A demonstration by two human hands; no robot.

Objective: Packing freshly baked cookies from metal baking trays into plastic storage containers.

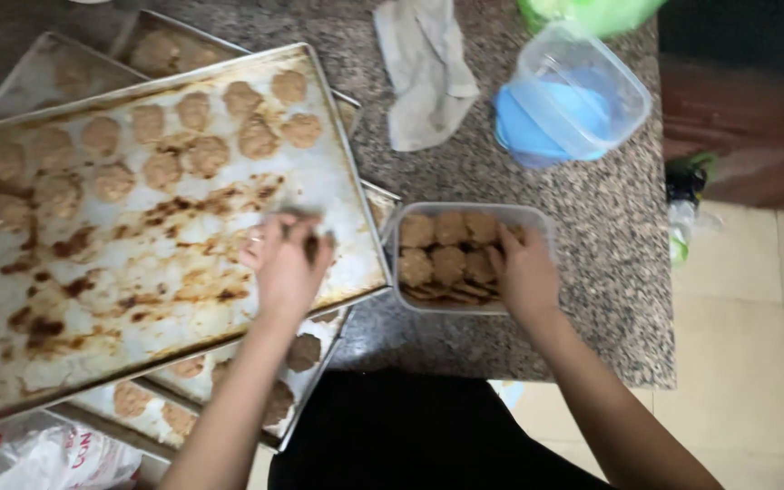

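now | left hand (288, 263) curled, grip unclear, on baking tray (319, 181) | right hand (526, 277) grasping cookie (499, 259) in container (537, 216)

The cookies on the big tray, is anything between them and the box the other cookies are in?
Nothing visible blocks the way. The left hand rests on the top baking tray, whose raised rim sits beside the clear box. The right hand is already inside that box, on the packed cookies.

A clear rectangular plastic container (537, 218) stands mid-counter, packed with round brown cookies (448, 259); far right, an empty clear tub (592, 91) tilts over its blue lid (524, 132); near left, a crumpled white plastic bag (43, 458) (red print, partly cropped).
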